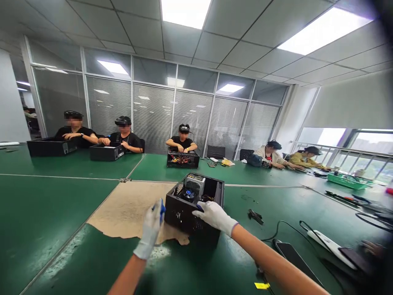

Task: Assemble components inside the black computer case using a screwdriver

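A black computer case (187,219) lies in front of me with its open side up. Inside show a grey power supply (196,185) and a dark fan with a blue centre (188,194). My right hand (215,215), in a white glove with some blue on it, grips the near rim, fingers over the edge. Just left of the case, my left hand (151,223) is raised in a matching glove, fingers stretched upward. Blue shows on its inner side, seemingly the glove's palm; I make out nothing held.
Brown cardboard (129,205) lies under and left of the case. To the right are a small black part (255,216), a phone (296,262), a white power strip (331,248) and cables. Across the green table, several people work at other cases; a green basket (350,181) stands far right.
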Demonstrator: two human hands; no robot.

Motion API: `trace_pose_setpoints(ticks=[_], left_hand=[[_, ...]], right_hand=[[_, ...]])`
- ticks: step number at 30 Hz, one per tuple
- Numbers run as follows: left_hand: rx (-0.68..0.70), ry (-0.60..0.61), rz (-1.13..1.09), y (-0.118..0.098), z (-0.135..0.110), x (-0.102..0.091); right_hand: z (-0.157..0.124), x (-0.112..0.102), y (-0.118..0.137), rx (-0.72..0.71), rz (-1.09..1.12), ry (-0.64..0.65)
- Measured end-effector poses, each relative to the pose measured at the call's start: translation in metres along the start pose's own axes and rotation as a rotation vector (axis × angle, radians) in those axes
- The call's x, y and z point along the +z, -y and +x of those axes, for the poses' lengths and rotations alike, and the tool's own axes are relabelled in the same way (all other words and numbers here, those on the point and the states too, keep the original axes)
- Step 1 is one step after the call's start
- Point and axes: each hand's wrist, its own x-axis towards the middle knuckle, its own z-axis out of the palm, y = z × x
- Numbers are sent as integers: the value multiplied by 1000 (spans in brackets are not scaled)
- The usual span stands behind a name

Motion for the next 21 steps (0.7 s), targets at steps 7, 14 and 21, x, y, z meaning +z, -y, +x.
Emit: trace_pose_setpoints(ticks=[7, 14, 21], left_hand=[[315, 360, 399, -61, -8, -15], [834, 963, 1190, -50, -42, 12], [401, 957, 1343, -64, -46, 24]], right_hand=[[-166, -10, 8, -363, 88, 4], [-166, -32, 36, -454, 349, 146], [-32, -13, 48, -159, -46, 187]])
